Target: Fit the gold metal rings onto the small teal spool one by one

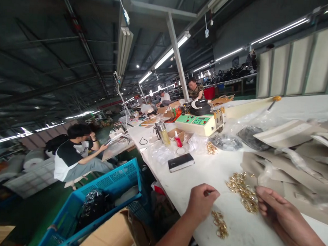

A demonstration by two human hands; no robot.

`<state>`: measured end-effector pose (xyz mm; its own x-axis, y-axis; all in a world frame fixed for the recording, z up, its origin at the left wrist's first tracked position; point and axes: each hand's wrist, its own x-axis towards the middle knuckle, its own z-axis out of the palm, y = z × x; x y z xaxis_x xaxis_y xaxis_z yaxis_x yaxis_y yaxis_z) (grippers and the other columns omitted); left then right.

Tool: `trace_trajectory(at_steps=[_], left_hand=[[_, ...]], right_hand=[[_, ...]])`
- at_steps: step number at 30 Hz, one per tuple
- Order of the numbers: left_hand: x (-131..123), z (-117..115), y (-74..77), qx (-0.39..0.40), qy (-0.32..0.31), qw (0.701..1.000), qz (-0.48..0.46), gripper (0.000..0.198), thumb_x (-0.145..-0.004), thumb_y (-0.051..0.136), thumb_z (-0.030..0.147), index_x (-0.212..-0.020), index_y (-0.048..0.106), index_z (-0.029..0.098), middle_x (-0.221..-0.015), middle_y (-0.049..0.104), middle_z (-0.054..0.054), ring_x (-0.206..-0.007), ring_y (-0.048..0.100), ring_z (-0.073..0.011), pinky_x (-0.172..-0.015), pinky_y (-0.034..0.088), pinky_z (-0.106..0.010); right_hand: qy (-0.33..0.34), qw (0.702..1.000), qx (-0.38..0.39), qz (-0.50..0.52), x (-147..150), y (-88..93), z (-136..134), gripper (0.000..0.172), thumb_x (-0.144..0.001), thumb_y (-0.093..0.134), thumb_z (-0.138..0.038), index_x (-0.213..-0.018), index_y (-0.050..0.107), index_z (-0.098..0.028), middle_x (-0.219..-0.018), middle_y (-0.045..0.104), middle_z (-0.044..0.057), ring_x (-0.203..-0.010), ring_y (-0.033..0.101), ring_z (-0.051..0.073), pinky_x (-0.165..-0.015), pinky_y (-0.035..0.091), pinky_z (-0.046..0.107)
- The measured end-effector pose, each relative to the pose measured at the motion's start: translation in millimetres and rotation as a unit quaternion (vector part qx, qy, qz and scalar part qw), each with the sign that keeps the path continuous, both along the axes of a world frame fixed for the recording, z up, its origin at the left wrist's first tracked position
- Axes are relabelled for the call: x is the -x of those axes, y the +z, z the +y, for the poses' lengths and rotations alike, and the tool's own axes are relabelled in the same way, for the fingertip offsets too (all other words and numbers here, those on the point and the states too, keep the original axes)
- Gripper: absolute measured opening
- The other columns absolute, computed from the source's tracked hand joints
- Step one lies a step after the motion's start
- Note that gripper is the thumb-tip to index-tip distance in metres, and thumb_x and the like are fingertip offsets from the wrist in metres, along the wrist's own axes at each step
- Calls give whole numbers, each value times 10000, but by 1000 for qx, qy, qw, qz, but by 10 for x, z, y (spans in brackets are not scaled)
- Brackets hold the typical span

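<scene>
A larger heap of small gold metal rings (239,185) lies on the white table, with a smaller group of gold pieces (219,224) nearer the front. My left hand (202,202) is just above and left of the smaller group, thumb and fingers curled together in a pinch. What sits between those fingertips is too small to make out. At the right edge of the larger heap, my right hand (279,208) has its thumb pressed against its fingers. Anything within that grip is hidden.
Right of the heap lie grey-beige flat panels (290,177) under clear plastic. Farther back are a black notebook (181,162), a red bottle (177,139), a glass jar (163,133) and a green-faced machine (197,123). A blue crate (120,172) stands left, near a seated person (74,155).
</scene>
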<state>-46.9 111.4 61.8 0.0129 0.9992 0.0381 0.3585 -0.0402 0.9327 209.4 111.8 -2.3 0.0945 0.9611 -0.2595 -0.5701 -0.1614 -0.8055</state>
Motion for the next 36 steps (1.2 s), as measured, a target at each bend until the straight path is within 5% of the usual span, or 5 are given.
trace_trajectory(at_steps=[5, 11, 17, 26, 36], left_hand=[[532, -115, -185, 55, 66, 991, -105, 349, -784, 742, 467, -912, 740, 142, -582, 573, 23, -507, 467, -101, -487, 361, -226], [476, -7, -225, 68, 45, 970, -230, 399, -786, 779, 453, -997, 712, 121, -672, 631, 1, -599, 578, -118, -586, 538, -242], [406, -25, -234, 54, 50, 956, -284, 439, -788, 808, 493, -996, 681, 128, -694, 625, 9, -637, 598, -119, -648, 599, -268], [433, -40, -198, 73, 25, 958, -275, 421, -773, 845, 472, -969, 682, 137, -674, 636, 6, -610, 585, -112, -639, 565, -254], [404, -19, -189, 78, 25, 970, -230, 406, -770, 839, 456, -965, 695, 131, -634, 660, -2, -563, 590, -111, -603, 509, -234]], right_hand=[[12, 995, -37, -96, 252, 258, -121, 623, -697, 943, -522, -1190, 699, -228, -748, 559, 2, -678, 479, 144, -590, 428, 258], [72, 919, -100, -375, 885, 596, 31, 610, -816, 739, -720, -1131, 714, -199, -635, 584, -1, -619, 533, 181, -643, 422, 326], [72, 868, -151, -467, 1158, 436, 215, 521, -944, 554, -722, -1040, 660, -221, -662, 579, -10, -617, 525, 183, -633, 396, 336], [78, 849, -155, -500, 1086, 266, 238, 401, -982, 560, -616, -1004, 681, -234, -715, 629, -3, -639, 535, 180, -640, 387, 333], [48, 906, -115, -404, 1040, 332, 228, 509, -930, 595, -716, -1026, 658, -220, -674, 615, -2, -612, 542, 181, -615, 415, 330]])
